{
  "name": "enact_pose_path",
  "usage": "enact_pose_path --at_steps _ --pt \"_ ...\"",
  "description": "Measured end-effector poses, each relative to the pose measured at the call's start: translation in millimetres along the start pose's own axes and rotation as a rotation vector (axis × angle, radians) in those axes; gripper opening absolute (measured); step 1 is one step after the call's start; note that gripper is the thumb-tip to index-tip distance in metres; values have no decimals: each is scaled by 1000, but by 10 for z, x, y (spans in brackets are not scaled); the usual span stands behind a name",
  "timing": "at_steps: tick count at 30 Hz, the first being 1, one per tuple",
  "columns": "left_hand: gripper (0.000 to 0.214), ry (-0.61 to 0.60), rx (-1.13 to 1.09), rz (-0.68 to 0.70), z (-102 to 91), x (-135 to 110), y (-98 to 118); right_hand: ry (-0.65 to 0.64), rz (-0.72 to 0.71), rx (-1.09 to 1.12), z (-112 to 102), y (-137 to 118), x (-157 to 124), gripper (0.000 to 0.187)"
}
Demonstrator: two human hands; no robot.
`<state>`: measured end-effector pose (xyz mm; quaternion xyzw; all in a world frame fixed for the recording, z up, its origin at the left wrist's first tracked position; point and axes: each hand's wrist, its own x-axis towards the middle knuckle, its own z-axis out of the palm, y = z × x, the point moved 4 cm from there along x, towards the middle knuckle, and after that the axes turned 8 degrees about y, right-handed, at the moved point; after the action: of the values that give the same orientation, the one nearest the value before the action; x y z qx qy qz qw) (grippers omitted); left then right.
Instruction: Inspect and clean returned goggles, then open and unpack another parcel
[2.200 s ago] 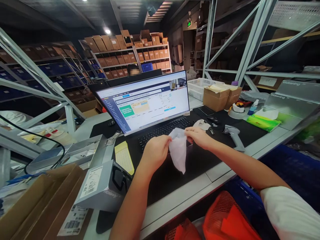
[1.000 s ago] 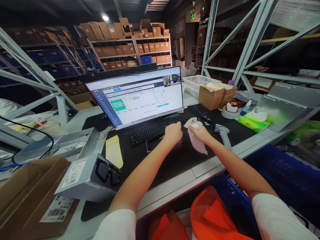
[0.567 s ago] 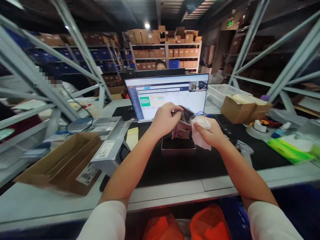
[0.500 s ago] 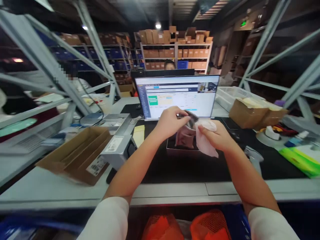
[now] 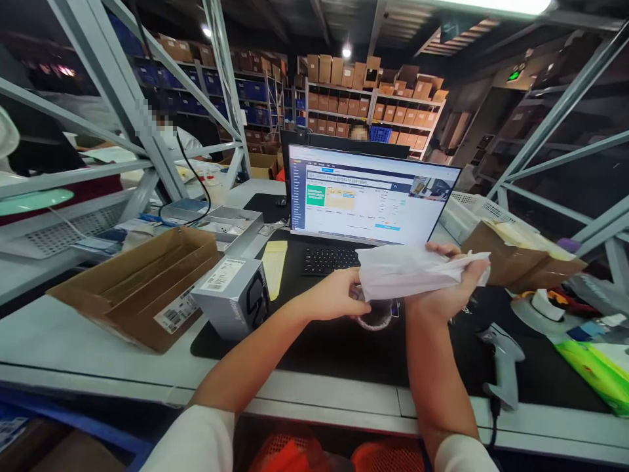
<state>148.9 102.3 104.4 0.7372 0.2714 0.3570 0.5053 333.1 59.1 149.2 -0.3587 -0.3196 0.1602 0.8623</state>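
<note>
The white wrap (image 5: pixel 398 272) in the fingers (image 5: pixel 361 306) is thin, matt and softly creased, with a papery look. Just below the fingers, a pouch (image 5: pixel 375 326) shows a soft grey rim, probably cloth, though mostly hidden. Under them lies a matt black mat (image 5: pixel 314 347) on a smooth, pale counter (image 5: pixel 344 394). Left of the fingers: rough brown cardboard box (image 5: pixel 142 305), smooth silvery carton (image 5: pixel 216 305). Right: dull grey plastic scanner (image 5: pixel 505 367), glossy green plastic-film pack (image 5: pixel 584 370).

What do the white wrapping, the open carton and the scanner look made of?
White wrapping: thin, matte paper or nonwoven cloth; it creases softly, but I can't tell which.
Carton: cardboard, dull finish; plain brown, flat walls with folded edges.
Scanner: probably hard plastic, smooth grey; its curved body looks molded.
</note>
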Motion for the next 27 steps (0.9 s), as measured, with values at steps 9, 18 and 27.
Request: enact_pose_path --at_steps 9,18,27 --pt "63 54 -187 -169 -158 60 -148 -201 -527 -81 25 -185 -195 48" --pt "68 196 190 221 -357 79 -68 -550 -66 -163 219 151 -352 41" --pt "57 157 375 362 -532 -7 34 -1051 534 -403 139 420 -233 55"
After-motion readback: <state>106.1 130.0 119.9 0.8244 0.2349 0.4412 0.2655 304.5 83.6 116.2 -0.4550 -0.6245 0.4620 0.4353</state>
